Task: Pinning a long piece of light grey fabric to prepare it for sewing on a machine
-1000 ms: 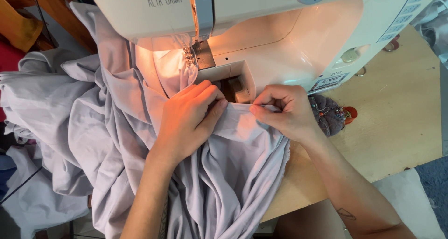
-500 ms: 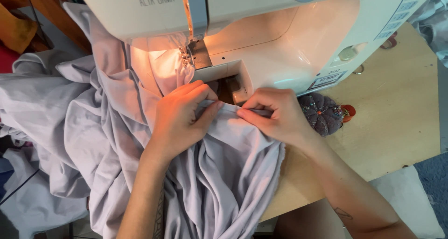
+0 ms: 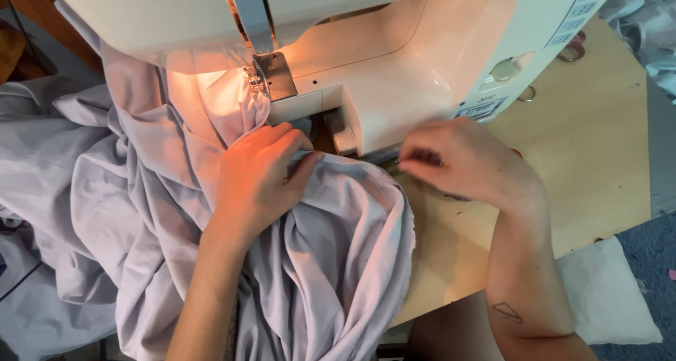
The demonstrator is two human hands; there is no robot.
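A large pale grey fabric (image 3: 331, 248) is bunched over the left of the table and runs under the presser foot (image 3: 255, 83) of a white sewing machine (image 3: 401, 65). My left hand (image 3: 257, 181) lies on the fabric just in front of the needle area, fingers and thumb pinching a fold at the machine's free arm. My right hand (image 3: 468, 165) is blurred and sits off the fabric, to the right of it, at the machine's base. Its fingers are curled; whether they hold anything is unclear.
The wooden table (image 3: 605, 142) extends to the right of the machine. A white cushion (image 3: 609, 297) lies below its front edge. More grey fabric (image 3: 42, 164) hangs off the table's left side. A small metal ring (image 3: 528, 93) lies by the machine's base.
My right hand let go of the fabric edge and moved right, covering the pincushion seen earlier. My left hand stayed on the fold. The view shifted slightly.
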